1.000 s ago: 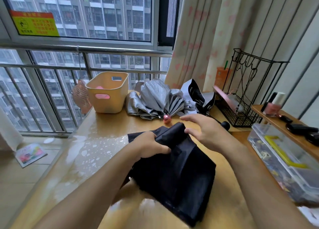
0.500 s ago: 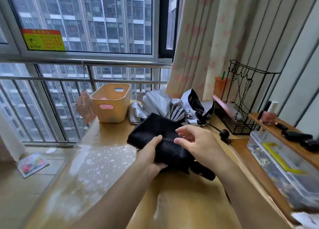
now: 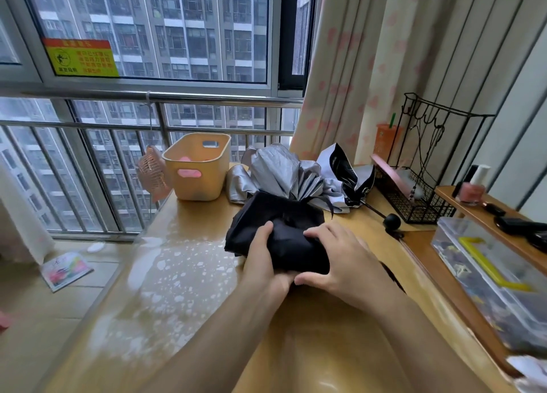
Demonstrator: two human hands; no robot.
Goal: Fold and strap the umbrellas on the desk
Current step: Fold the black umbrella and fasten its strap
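Fingers of left hand (image 3: pixel 263 258) and right hand (image 3: pixel 340 259) tight around the black umbrella (image 3: pixel 284 218)

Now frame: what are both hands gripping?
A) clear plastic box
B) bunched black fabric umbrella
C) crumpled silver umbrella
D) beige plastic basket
B: the left hand and right hand both curl round the bunched black fabric umbrella; the crumpled silver umbrella lies behind it, with neither hand on it.
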